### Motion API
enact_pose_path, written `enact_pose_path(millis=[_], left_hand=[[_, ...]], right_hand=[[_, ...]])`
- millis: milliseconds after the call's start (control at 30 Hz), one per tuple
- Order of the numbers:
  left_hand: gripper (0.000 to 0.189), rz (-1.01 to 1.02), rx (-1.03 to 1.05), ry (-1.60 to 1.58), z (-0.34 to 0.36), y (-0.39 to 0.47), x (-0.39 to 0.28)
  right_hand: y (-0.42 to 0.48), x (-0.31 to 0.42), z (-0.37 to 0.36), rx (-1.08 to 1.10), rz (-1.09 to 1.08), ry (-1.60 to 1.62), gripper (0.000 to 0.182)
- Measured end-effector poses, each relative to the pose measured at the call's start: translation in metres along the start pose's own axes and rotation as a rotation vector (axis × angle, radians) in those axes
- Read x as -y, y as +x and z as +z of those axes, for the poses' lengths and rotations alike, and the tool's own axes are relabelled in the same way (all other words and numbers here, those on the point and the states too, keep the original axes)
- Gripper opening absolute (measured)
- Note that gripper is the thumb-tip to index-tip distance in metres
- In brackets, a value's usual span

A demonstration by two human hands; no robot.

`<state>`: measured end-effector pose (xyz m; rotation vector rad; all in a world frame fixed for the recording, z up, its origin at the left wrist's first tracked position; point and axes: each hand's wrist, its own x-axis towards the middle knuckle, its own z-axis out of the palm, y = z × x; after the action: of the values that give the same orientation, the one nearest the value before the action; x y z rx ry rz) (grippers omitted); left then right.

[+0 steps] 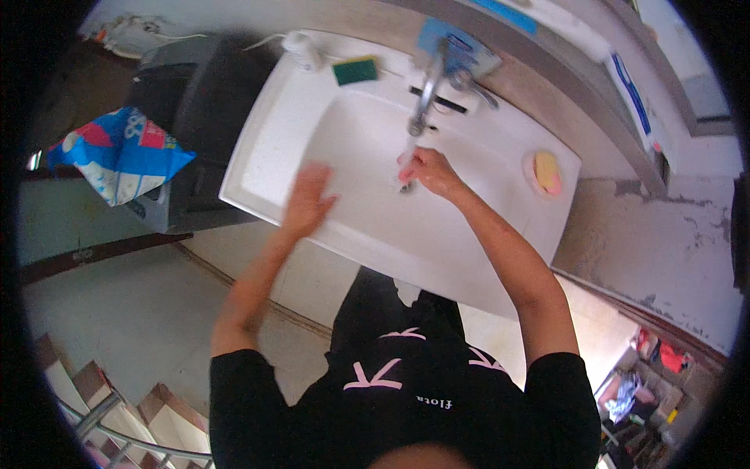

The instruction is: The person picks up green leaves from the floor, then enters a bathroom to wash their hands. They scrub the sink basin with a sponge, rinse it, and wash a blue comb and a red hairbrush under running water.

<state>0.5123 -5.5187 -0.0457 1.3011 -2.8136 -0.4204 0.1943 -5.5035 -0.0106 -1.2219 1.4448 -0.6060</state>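
My right hand [432, 172] is under the spout of a chrome faucet [430, 88], over the white sink basin [375, 234]. A thin stream of water falls onto its fingers. The fingers are bent, and whether they hold something small is unclear. A dark spot, perhaps the drain, shows just below the fingertips. My left hand [307, 199], blurred by motion, hovers over the left part of the basin, its thumb apart from the fingers and nothing visible in it.
On the sink's back ledge stand a white bottle [302, 51] and a green-and-yellow sponge [355, 71]. Yellow soap [547, 170] lies at the right rim. Left of the sink, a blue printed plastic package [126, 155] rests against a dark grey appliance [205, 117]. Stairs with a metal railing [152, 448] show lower left.
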Motion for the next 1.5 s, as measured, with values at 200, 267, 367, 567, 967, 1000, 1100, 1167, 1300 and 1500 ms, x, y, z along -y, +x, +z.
enact_pose_path(millis=[200, 267, 367, 567, 967, 1000, 1100, 1167, 1300, 1500], left_hand=[[0.067, 0.304, 0.345, 0.016, -0.016, 0.001, -0.056], [0.067, 0.456, 0.416, -0.075, -0.003, 0.009, -0.092], [0.067, 0.635, 0.407, -0.201, 0.034, 0.022, -0.185], [0.043, 0.594, 0.126, -0.069, 0.068, 0.056, -0.292], [0.027, -0.592, 0.081, -1.928, 0.024, 0.150, -0.144], [0.026, -0.515, 0.208, -1.792, 0.026, 0.154, -0.157], [0.024, -0.168, 0.108, -0.577, 0.023, 0.132, -0.140], [0.031, -0.023, 0.101, -0.295, 0.023, 0.112, -0.160], [0.055, 0.396, 0.287, -0.329, 0.026, 0.049, -0.217], [0.060, 1.037, 0.331, -0.259, 0.053, 0.005, -0.302]], right_hand=[[-0.035, -0.040, -0.032, -0.219, 0.013, 0.280, 0.019], [-0.045, -0.044, -0.037, -0.215, 0.003, 0.309, 0.021], [-0.060, -0.039, -0.051, -0.250, -0.034, 0.315, 0.021], [-0.069, -0.034, -0.065, -0.286, -0.012, 0.291, 0.017], [-0.001, -0.048, 0.014, -0.103, 0.221, 1.362, 0.031], [0.009, -0.089, 0.008, 0.453, -0.249, 1.648, 0.031], [-0.036, -0.018, 0.014, -0.096, 0.076, 0.889, 0.030], [-0.069, -0.054, -0.005, -0.344, -0.168, 0.038, 0.028], [-0.157, -0.098, -0.057, -0.575, 0.072, 0.168, 0.017], [-0.225, -0.120, -0.091, -0.750, -0.123, -0.690, 0.020]])
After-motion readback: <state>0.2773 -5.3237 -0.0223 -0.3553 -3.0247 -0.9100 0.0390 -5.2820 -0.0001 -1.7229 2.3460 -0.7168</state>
